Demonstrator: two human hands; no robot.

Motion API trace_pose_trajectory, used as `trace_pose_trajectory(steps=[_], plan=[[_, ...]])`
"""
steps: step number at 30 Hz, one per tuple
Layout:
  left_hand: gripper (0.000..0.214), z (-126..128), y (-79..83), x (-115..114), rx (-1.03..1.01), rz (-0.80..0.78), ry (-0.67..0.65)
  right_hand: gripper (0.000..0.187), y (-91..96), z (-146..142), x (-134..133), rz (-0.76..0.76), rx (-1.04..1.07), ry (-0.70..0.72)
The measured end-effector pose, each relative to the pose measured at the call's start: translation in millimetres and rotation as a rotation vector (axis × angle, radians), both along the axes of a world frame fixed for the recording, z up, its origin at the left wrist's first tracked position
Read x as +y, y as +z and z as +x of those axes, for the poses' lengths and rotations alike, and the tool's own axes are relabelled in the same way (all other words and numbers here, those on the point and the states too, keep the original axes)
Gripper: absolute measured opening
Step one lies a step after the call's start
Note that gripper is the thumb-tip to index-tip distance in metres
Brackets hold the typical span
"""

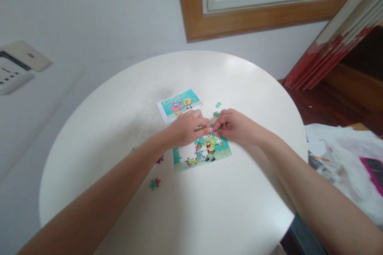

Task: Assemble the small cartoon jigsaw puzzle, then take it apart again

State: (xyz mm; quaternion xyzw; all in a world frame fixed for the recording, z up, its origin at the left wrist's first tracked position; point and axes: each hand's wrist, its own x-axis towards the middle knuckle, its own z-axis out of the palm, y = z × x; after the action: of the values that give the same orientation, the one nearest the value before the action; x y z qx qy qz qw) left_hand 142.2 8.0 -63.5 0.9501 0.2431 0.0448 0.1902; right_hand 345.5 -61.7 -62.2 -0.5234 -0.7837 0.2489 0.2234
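Observation:
A partly assembled jigsaw puzzle [224, 152] with a yellow cartoon figure lies on the table, with open gaps at its left and centre. Over its upper edge, my left hand [191, 127] and my right hand [235, 126] meet fingertip to fingertip. Both are closed in a pinch around a small puzzle piece [210, 130], mostly covered by the fingers. Just behind my left hand is a printed reference picture [188, 99] showing the same cartoon scene; the hand hides its lower corner.
Loose pieces [218, 104] lie beyond my right hand, and more loose pieces [154, 183] lie near my left forearm. The round white table [239, 203] stands by a wall and window [254, 0]. White plastic bags [335, 159] and a curtain [332, 48] are at right.

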Motion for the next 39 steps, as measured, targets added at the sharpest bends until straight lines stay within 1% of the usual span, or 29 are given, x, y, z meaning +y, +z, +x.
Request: trace_pose_trajectory(steps=[6,10,14,17,22,26,30,33,36,39], plan=[[0.030,-2.4,2.9,-0.2,-0.051,-0.039,-0.019,0.016,5.2,-1.0,-1.2,-0.032,0.047,-0.007],[0.030,-4.6,8.9,-3.2,-0.072,-0.021,0.010,0.019,4.5,-0.4,-1.2,-0.041,0.077,0.022],[0.027,-7.2,13.0,-8.8,-0.125,-0.016,0.065,0.018,4.4,1.0,-2.7,-0.068,0.126,0.030],[0.025,-10.2,12.8,-16.6,-0.211,-0.005,0.158,0.018,7.5,0.6,-5.0,-0.111,0.184,0.052],[0.026,-17.8,12.1,-38.5,-0.353,-0.030,0.412,0.020,9.9,-3.1,-7.8,-0.197,0.309,0.048],[0.029,-25.1,15.8,-56.1,-0.377,-0.068,0.506,0.024,7.5,-7.4,-8.3,-0.192,0.357,0.066],[0.029,-31.1,16.2,-67.3,-0.342,-0.127,0.521,0.021,7.4,-11.7,-8.6,-0.185,0.410,0.059],[0.025,-33.4,9.8,-71.2,-0.337,-0.149,0.501,0.019,7.3,-14.0,-8.7,-0.199,0.470,0.066],[0.020,-33.6,1.3,-71.8,-0.363,-0.133,0.457,0.020,4.9,-15.8,-8.4,-0.215,0.518,0.067],[0.014,-33.3,-3.2,-71.4,-0.384,-0.121,0.421,0.021,1.1,-18.1,-8.1,-0.255,0.593,0.074]])
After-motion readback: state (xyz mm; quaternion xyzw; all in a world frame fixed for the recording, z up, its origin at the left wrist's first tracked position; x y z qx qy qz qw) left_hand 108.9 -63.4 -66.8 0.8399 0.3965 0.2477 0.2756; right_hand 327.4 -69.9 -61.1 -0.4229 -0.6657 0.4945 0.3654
